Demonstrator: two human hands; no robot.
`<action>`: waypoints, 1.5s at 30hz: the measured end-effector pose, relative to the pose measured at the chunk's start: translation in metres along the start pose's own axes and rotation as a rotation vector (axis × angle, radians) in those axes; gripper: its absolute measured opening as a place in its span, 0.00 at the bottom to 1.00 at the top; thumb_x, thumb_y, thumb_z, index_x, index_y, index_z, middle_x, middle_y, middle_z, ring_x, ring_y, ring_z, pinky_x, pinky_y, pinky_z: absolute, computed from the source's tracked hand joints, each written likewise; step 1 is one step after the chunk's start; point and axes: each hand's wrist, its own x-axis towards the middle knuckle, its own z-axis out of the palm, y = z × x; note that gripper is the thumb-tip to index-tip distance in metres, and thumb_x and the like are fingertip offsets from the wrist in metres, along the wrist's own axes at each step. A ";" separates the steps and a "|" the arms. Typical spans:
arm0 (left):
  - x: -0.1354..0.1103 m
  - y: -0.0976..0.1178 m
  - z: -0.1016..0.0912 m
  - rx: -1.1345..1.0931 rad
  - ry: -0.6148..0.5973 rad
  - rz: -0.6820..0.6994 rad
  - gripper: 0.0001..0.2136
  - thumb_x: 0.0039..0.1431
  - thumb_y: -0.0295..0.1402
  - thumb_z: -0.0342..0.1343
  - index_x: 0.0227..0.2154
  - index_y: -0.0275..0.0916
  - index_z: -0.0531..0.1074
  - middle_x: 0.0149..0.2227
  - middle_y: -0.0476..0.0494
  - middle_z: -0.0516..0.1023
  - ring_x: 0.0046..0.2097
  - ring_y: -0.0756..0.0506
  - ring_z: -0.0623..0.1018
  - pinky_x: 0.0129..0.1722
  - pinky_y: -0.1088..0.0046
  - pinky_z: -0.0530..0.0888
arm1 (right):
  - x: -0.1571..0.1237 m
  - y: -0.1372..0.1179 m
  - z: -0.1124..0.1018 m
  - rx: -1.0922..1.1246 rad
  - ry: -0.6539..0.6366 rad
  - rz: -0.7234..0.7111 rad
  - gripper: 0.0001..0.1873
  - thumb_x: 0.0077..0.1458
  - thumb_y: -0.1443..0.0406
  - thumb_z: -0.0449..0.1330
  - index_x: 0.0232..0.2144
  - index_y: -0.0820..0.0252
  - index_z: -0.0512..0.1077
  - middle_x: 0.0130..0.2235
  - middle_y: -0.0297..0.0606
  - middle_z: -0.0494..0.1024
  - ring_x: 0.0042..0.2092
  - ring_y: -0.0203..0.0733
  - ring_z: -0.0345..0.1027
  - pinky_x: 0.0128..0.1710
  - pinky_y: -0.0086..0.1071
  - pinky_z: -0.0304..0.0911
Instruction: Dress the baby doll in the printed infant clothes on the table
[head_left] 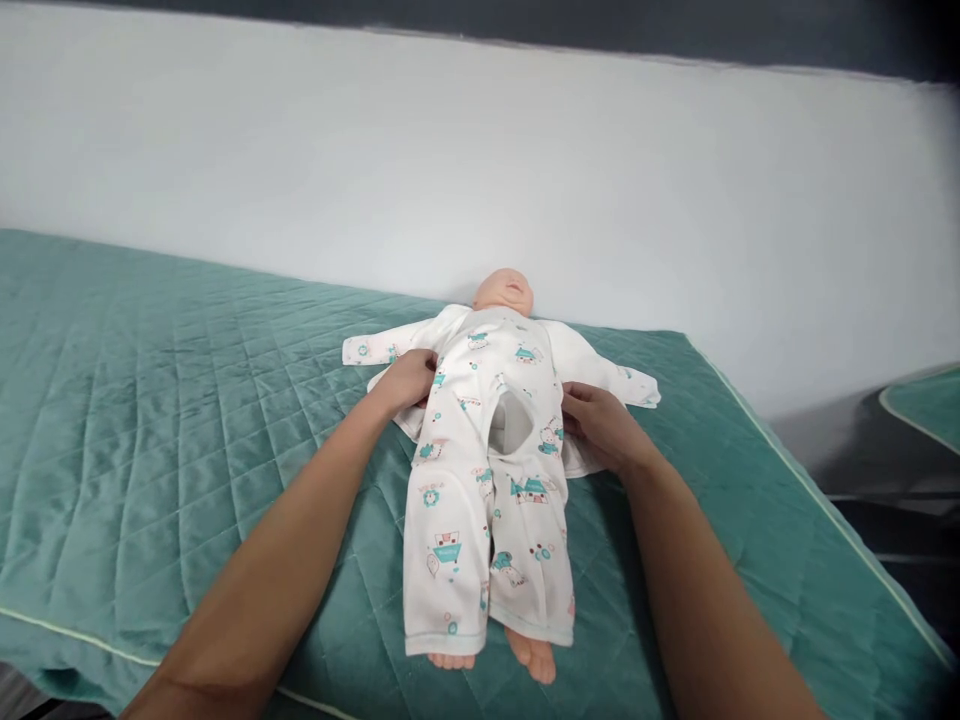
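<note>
A baby doll [504, 290] lies on its back, head away from me and feet toward me. It wears a white printed jacket [442, 325] with its sleeves spread to both sides. Over the body lie white baby trousers [450, 490] with teal and pink prints and an oval opening at the crotch. My left hand [409, 380] is closed at the left side edge of the trousers near the waist, its fingertips partly hidden. On the opposite side, my right hand [600, 422] pinches the trousers' right edge. Bare doll toes [534, 655] stick out below the hems.
A green quilted cover [225, 400] with pale piping lies under the doll. Behind it rises a white wall [480, 150] with a dark band along the top. Another green padded corner [930, 405] shows at the far right, past the bed's edge.
</note>
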 end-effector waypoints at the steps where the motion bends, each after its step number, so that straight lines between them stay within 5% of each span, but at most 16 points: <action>1: 0.000 0.001 -0.001 0.032 -0.014 0.004 0.04 0.42 0.25 0.60 0.23 0.38 0.73 0.24 0.42 0.77 0.34 0.39 0.77 0.34 0.66 0.71 | 0.001 0.000 -0.001 0.008 -0.021 0.008 0.13 0.44 0.57 0.70 0.23 0.57 0.73 0.25 0.33 0.74 0.27 0.34 0.66 0.26 0.29 0.66; 7: -0.009 0.005 -0.008 -0.022 -0.171 0.055 0.07 0.44 0.27 0.62 0.30 0.38 0.76 0.31 0.43 0.81 0.40 0.38 0.78 0.39 0.66 0.74 | 0.002 0.000 -0.003 0.087 -0.122 0.023 0.13 0.45 0.58 0.72 0.32 0.56 0.77 0.35 0.36 0.80 0.34 0.40 0.73 0.37 0.34 0.72; 11: -0.017 0.008 -0.003 -0.244 -0.218 -0.007 0.14 0.46 0.31 0.64 0.38 0.38 0.76 0.37 0.41 0.82 0.40 0.39 0.79 0.39 0.64 0.75 | 0.000 -0.001 0.003 0.111 -0.053 -0.050 0.14 0.45 0.56 0.71 0.33 0.56 0.76 0.33 0.37 0.81 0.37 0.46 0.75 0.39 0.39 0.72; 20: -0.020 0.010 0.009 -0.661 -0.211 -0.141 0.13 0.49 0.34 0.67 0.38 0.36 0.75 0.35 0.45 0.81 0.33 0.47 0.78 0.35 0.70 0.76 | -0.010 -0.010 0.014 0.188 -0.041 -0.072 0.21 0.38 0.62 0.73 0.39 0.52 0.78 0.38 0.38 0.84 0.43 0.55 0.78 0.39 0.44 0.74; 32: -0.026 0.018 0.011 -0.613 -0.204 -0.212 0.09 0.45 0.29 0.68 0.30 0.34 0.77 0.29 0.44 0.82 0.31 0.47 0.77 0.36 0.70 0.74 | -0.009 -0.002 0.019 0.244 -0.065 -0.096 0.21 0.41 0.67 0.69 0.41 0.52 0.79 0.43 0.34 0.84 0.44 0.50 0.79 0.44 0.41 0.75; 39: -0.024 0.014 0.015 -0.587 -0.115 -0.189 0.08 0.44 0.27 0.67 0.30 0.33 0.79 0.28 0.44 0.82 0.30 0.47 0.77 0.34 0.71 0.74 | -0.006 0.002 0.023 0.198 -0.016 -0.136 0.19 0.45 0.65 0.69 0.42 0.53 0.78 0.47 0.35 0.83 0.50 0.51 0.77 0.49 0.42 0.74; 45: -0.027 0.014 0.016 -0.641 -0.028 -0.147 0.07 0.42 0.29 0.67 0.26 0.33 0.78 0.24 0.46 0.80 0.27 0.48 0.75 0.33 0.72 0.72 | -0.005 0.003 0.015 0.237 -0.113 -0.057 0.20 0.45 0.64 0.71 0.44 0.54 0.77 0.44 0.37 0.84 0.45 0.50 0.78 0.45 0.43 0.74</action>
